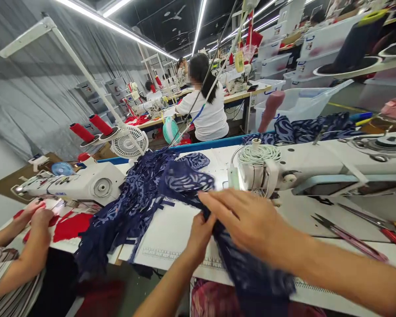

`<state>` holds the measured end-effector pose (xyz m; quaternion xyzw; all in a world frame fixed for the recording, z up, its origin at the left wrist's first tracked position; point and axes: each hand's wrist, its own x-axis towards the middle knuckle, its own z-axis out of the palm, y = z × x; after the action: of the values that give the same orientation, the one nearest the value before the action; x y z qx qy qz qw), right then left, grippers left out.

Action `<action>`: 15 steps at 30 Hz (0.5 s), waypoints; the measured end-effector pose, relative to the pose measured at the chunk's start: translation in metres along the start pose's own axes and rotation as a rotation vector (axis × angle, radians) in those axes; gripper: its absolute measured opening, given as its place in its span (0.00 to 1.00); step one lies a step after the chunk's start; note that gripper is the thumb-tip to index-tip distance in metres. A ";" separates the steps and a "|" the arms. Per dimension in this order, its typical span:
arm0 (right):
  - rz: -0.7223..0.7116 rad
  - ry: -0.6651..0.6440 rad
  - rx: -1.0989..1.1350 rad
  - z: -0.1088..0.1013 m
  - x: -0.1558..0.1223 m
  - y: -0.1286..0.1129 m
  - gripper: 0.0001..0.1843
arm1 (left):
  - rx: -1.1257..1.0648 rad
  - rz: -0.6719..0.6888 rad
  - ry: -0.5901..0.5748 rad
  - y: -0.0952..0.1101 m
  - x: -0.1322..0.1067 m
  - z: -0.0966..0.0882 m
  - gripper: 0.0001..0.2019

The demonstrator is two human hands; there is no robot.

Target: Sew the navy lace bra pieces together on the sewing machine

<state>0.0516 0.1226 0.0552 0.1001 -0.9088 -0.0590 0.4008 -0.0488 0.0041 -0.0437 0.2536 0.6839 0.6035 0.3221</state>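
A navy garment piece (189,180) with a pale swirling pattern lies over the white sewing table, and its dark length hangs past the front edge. My left hand (199,235) is closed on its folded edge, thumb uppermost. Above and to the right, my right hand (240,215) reaches across the same cloth, fingers long and close together, their tips at its edge; its thumb is hidden. Just behind my right hand is the sewing machine head (259,169), with pale green elastic coiled on top. Motion blurs the cloth below my hands.
A tangled heap of navy pieces (128,207) lies to the left. Thread snips (350,237) and red-handled scissors (386,226) rest at the right. A co-worker's hands (38,213) handle red cloth (71,225) at the left machine. Another person (206,105) sits ahead.
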 end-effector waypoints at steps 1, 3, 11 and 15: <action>0.027 -0.047 0.065 0.006 -0.027 -0.005 0.22 | 0.005 -0.004 0.029 -0.005 0.005 -0.005 0.25; 0.063 -0.133 0.164 0.016 -0.085 -0.013 0.22 | 0.124 0.056 0.120 -0.016 0.006 -0.017 0.23; 0.187 -0.288 0.264 0.026 -0.150 -0.048 0.18 | 0.809 0.870 -0.455 -0.027 0.012 0.015 0.21; 0.173 -0.279 0.376 0.009 -0.140 -0.028 0.16 | 1.089 0.722 -0.318 -0.029 0.021 0.019 0.22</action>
<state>0.1407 0.1280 -0.0566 0.0858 -0.9555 0.1325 0.2492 -0.0473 0.0276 -0.0768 0.6784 0.7073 0.1973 0.0229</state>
